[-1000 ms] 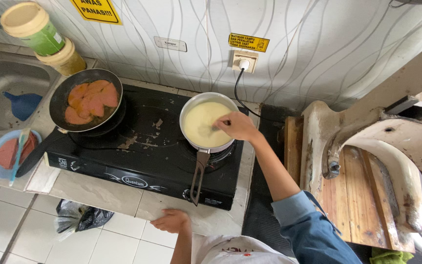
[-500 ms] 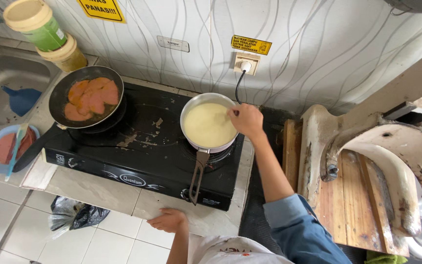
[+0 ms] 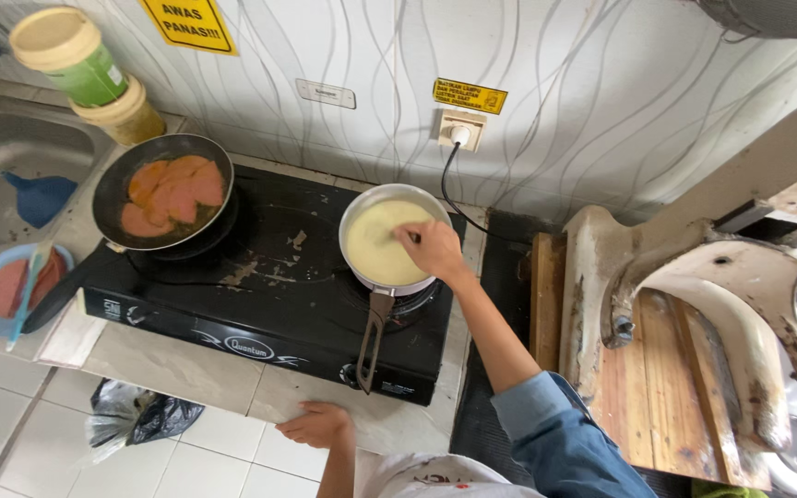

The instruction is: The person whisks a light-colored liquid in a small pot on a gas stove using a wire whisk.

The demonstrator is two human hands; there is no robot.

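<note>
A small round metal saucepan (image 3: 389,242) of pale yellow batter sits on the right burner of the black two-burner tabletop stove (image 3: 269,286), its long handle pointing toward the person. The right hand (image 3: 431,247) hovers over the saucepan's right side, fingers curled closed; whatever it grips is hidden. The left hand (image 3: 317,426) rests open, palm down, on the tiled counter edge in front of the stove. On the stove's left burner stands a black frying pan (image 3: 166,189) holding orange-pink slices.
</note>
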